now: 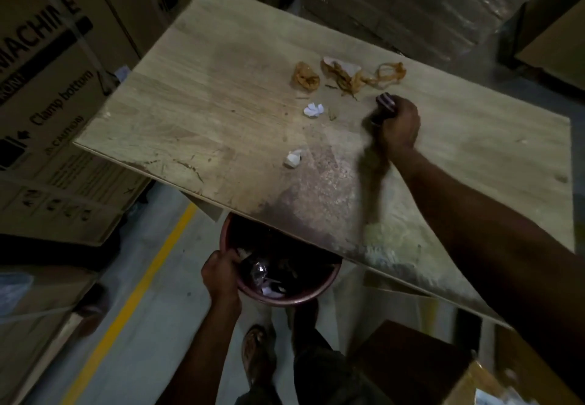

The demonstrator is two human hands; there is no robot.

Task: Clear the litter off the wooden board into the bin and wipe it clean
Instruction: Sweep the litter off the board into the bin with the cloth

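The wooden board (196,113) fills the middle of the view, dusty and stained near its front edge. On it lie two crumpled white paper balls (314,109) (293,158) and brown plastic scraps (306,77) (357,76). My right hand (399,126) is shut on the dark handle of a brush (385,107); its blurred bristle end (373,183) sweeps over the board right of the papers. My left hand (221,274) grips the left rim of a reddish bin (294,300) held under the board's front edge, with litter inside it.
Cardboard boxes (47,94) stand stacked at the left, plastic-wrapped goods at the back right. A yellow line (139,290) runs along the floor. My foot (256,351) is below the bin. More boxes (411,360) sit at the lower right.
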